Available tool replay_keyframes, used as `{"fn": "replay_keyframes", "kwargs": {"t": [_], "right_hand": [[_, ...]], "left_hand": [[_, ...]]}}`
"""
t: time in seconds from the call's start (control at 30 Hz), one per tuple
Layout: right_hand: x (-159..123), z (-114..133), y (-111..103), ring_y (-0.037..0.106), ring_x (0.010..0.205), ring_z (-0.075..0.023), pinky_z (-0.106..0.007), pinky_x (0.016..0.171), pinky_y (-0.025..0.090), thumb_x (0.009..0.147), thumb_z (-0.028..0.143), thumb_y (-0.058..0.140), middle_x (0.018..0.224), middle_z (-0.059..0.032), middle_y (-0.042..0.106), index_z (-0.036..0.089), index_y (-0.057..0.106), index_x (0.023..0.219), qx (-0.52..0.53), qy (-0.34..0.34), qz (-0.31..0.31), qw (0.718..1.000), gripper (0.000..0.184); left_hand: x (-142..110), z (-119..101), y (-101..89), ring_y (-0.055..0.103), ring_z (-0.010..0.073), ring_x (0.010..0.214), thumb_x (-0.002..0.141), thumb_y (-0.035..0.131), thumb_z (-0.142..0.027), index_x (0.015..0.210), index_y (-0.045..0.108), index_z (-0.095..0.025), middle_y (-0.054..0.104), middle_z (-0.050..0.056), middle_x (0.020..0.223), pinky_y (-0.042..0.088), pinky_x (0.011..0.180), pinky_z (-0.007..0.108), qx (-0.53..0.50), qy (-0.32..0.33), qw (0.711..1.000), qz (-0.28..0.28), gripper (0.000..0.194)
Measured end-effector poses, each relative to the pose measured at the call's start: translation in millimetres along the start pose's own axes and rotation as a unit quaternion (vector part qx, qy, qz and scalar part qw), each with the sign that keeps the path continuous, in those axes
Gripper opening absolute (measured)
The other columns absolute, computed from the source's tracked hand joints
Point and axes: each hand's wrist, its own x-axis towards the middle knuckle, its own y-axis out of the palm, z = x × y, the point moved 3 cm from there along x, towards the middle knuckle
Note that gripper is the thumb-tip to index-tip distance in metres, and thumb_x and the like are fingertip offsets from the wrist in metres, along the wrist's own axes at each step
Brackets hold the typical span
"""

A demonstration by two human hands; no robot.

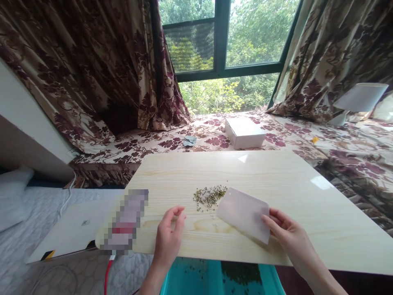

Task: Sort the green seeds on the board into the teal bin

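Observation:
A small heap of green and white grains (210, 197) lies near the middle of a pale wooden board (276, 176). My right hand (288, 235) grips a white plastic scraper card (244, 213) by its near right edge; the card's far corner touches the heap's right side. My left hand (168, 237) rests on the board to the left of the heap, fingers curled and slightly apart, holding nothing.
A teal bin (215, 278) with dark grains inside sits under the board's near edge. A white box (245, 132) and a small crumpled wrapper (189, 140) lie on the floral-covered ledge behind. A white flat box (70, 231) sits at lower left. A blurred-out object (125, 221) stands at the board's left edge.

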Motion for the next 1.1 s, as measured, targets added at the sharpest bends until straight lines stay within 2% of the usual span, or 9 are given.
{"fn": "replay_keyframes", "kwargs": {"t": [0.13,0.3,0.43,0.6,0.73,0.87,0.93,1.03,1.1], "right_hand": [[3,-5,5,0.069,0.087,-0.0308,-0.034,0.069,0.058,0.059,0.051,0.073,0.08,-0.0066,0.076,0.021,0.07,0.091,-0.001,0.013,0.018,1.0,0.044],[-6,-7,14,0.068,0.091,-0.0325,-0.037,0.072,0.057,0.059,0.051,0.073,0.084,-0.0083,0.076,0.021,0.07,0.093,0.002,0.025,0.052,0.998,0.045],[-7,-6,9,0.068,0.09,-0.0337,-0.038,0.071,0.057,0.059,0.052,0.073,0.085,-0.0089,0.076,0.021,0.07,0.092,-0.004,0.029,0.038,0.999,0.045],[-21,-4,20,0.07,0.08,-0.0284,-0.034,0.07,0.057,0.059,0.05,0.074,0.078,-0.0061,0.076,0.023,0.071,0.085,0.031,0.024,0.043,0.998,0.038],[-43,-2,37,0.07,0.077,-0.0263,-0.031,0.067,0.057,0.061,0.049,0.075,0.079,-0.0064,0.076,0.022,0.073,0.086,0.07,0.03,0.091,0.993,0.037],[-46,6,35,0.071,0.078,-0.0266,-0.031,0.067,0.058,0.061,0.049,0.075,0.085,-0.0082,0.076,0.021,0.074,0.084,0.053,0.031,0.138,0.988,0.036],[-38,11,26,0.071,0.081,-0.0263,-0.03,0.069,0.058,0.061,0.046,0.077,0.086,-0.0076,0.076,0.022,0.074,0.084,0.044,0.02,0.114,0.992,0.033],[-24,15,10,0.071,0.084,-0.026,-0.027,0.07,0.059,0.06,0.04,0.078,0.085,-0.0056,0.077,0.023,0.074,0.084,0.046,-0.003,0.03,0.998,0.031],[-17,15,5,0.071,0.085,-0.0268,-0.027,0.07,0.059,0.059,0.038,0.078,0.085,-0.0052,0.077,0.022,0.073,0.084,0.045,-0.009,-0.004,0.999,0.03]], "left_hand": [[-1,1,0.2,0.063,0.0223,0.091,0.08,0.056,-0.044,0.096,0.065,-0.018,0.068,0.008,0.093,0.049,0.069,0.026,-0.006,-0.01,1.0,0.007,0.032],[1,3,0.0,0.063,0.022,0.093,0.082,0.055,-0.041,0.095,0.065,-0.019,0.068,0.007,0.096,0.048,0.077,0.029,0.003,0.006,1.0,0.006,0.028],[0,3,0.0,0.063,0.0218,0.094,0.083,0.055,-0.041,0.096,0.064,-0.019,0.068,0.007,0.096,0.047,0.082,0.03,0.006,0.005,1.0,0.008,0.028],[0,2,0.7,0.062,0.0222,0.095,0.083,0.055,-0.043,0.097,0.064,-0.018,0.068,0.007,0.096,0.047,0.082,0.03,0.002,0.0,1.0,0.01,0.03],[0,3,1.4,0.063,0.0224,0.094,0.083,0.054,-0.044,0.097,0.064,-0.018,0.067,0.007,0.097,0.049,0.077,0.03,0.0,0.005,1.0,0.011,0.031],[-1,4,1.6,0.063,0.0228,0.094,0.083,0.053,-0.044,0.098,0.064,-0.018,0.067,0.008,0.098,0.05,0.069,0.027,0.002,0.004,1.0,0.01,0.031],[-1,5,1.6,0.062,0.0225,0.094,0.083,0.053,-0.044,0.099,0.064,-0.019,0.067,0.008,0.098,0.05,0.067,0.026,0.004,0.003,1.0,0.01,0.032],[-1,4,1.3,0.062,0.0225,0.094,0.083,0.053,-0.044,0.098,0.064,-0.018,0.067,0.009,0.098,0.05,0.066,0.026,0.005,0.005,1.0,0.009,0.032],[-1,3,1.1,0.062,0.0225,0.093,0.083,0.052,-0.044,0.097,0.064,-0.018,0.066,0.009,0.098,0.05,0.067,0.026,0.005,0.008,1.0,0.009,0.032]]}}
